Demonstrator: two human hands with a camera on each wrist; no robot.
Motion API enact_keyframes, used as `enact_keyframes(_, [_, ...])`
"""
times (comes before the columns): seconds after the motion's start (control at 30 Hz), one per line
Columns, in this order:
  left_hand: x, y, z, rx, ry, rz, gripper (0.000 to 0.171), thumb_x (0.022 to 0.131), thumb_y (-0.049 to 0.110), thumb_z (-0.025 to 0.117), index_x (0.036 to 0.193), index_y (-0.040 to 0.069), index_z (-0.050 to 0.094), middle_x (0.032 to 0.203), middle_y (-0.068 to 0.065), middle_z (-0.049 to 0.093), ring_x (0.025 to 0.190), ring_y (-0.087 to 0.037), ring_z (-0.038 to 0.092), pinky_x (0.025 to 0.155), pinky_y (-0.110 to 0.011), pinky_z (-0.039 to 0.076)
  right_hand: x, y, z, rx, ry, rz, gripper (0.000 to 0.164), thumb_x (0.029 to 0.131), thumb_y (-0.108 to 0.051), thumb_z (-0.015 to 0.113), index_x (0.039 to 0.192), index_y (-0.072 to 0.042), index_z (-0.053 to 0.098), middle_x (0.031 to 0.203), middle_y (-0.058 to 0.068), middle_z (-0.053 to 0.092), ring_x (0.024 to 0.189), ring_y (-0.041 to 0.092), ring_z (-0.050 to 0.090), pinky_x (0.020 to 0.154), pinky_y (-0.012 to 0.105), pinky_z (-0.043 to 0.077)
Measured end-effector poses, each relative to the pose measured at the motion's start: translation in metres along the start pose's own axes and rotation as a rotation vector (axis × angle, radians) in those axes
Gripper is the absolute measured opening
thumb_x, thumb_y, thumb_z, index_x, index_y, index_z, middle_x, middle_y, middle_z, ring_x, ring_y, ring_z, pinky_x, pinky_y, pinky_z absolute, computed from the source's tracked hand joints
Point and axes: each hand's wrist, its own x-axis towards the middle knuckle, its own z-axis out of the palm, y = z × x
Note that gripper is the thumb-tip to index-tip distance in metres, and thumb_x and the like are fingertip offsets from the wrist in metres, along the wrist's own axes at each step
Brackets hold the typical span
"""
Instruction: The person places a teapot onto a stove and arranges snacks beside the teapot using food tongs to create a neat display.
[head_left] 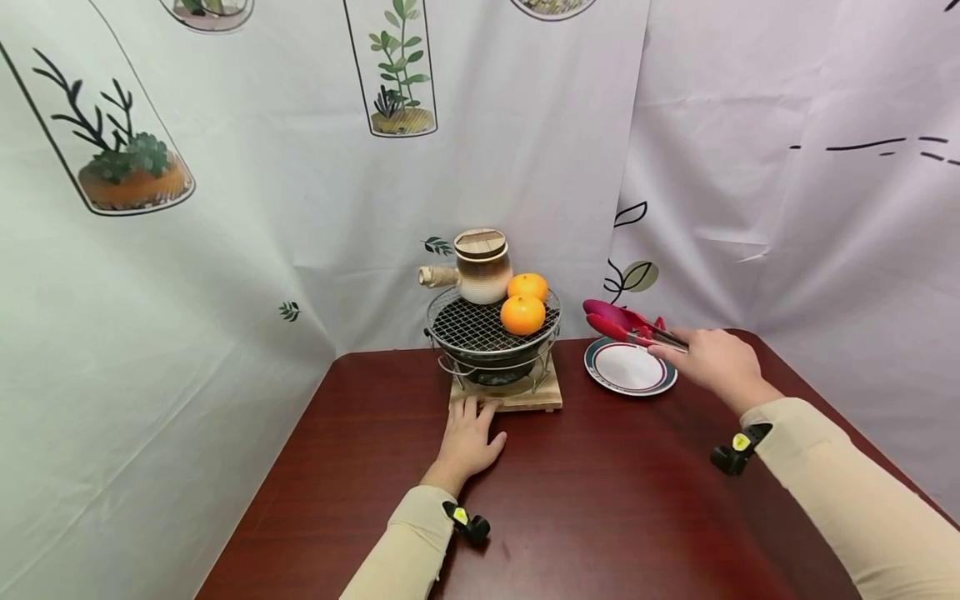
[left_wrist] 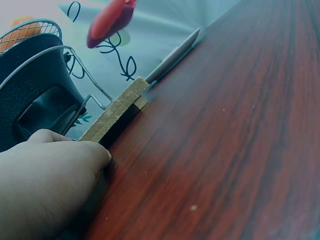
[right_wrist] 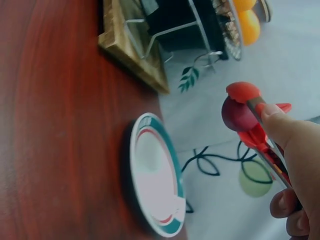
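Observation:
My right hand grips red-tipped tongs in the air above the right side of the table. A smooth purple-red thing shows between the tong tips; its kind I cannot tell. Below the tongs lies a white plate with a green and red rim. My left hand touches the front edge of a wooden board, fingers spread, some fingertips hidden in the left wrist view. On the board stands a black grill stove with a wire mesh top.
Two oranges sit on the right part of the mesh. Behind and left of them stands a brown and cream clay pot with a wooden lid and side handle. A printed white cloth hangs behind the dark red table.

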Motion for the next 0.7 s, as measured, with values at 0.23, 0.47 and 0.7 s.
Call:
enact_keyframes(0.23, [0.001, -0.002, 0.002, -0.007, 0.024, 0.014, 0.052, 0.089, 0.035, 0.07, 0.137, 0.018, 0.059, 0.133, -0.015, 0.046, 0.127, -0.038, 0.037, 0.111, -0.058, 0.03, 0.005, -0.012, -0.015, 0.017, 0.036, -0.023, 0.091, 0.086, -0.083, 0.043, 0.146, -0.015, 0.055, 0.125, 0.03, 0.063, 0.103, 0.045, 0.062, 0.06, 0.053, 0.049])
enact_keyframes(0.47, [0.001, -0.003, 0.003, -0.006, 0.007, 0.005, 0.053, 0.089, 0.036, 0.069, 0.138, 0.019, 0.058, 0.134, -0.014, 0.046, 0.129, -0.037, 0.037, 0.112, -0.057, 0.029, 0.01, -0.026, -0.023, 0.007, 0.072, -0.056, 0.082, 0.088, -0.078, 0.049, 0.143, -0.018, 0.059, 0.117, 0.028, 0.067, 0.096, 0.043, 0.064, 0.055, 0.05, 0.047])
enact_keyframes(0.7, [0.001, -0.002, 0.004, -0.004, 0.003, 0.006, 0.052, 0.09, 0.036, 0.069, 0.138, 0.019, 0.058, 0.134, -0.014, 0.045, 0.128, -0.038, 0.037, 0.112, -0.058, 0.029, 0.01, -0.04, -0.036, 0.005, 0.092, -0.068, 0.083, 0.088, -0.08, 0.047, 0.144, -0.02, 0.058, 0.116, 0.028, 0.067, 0.096, 0.045, 0.063, 0.058, 0.053, 0.048])
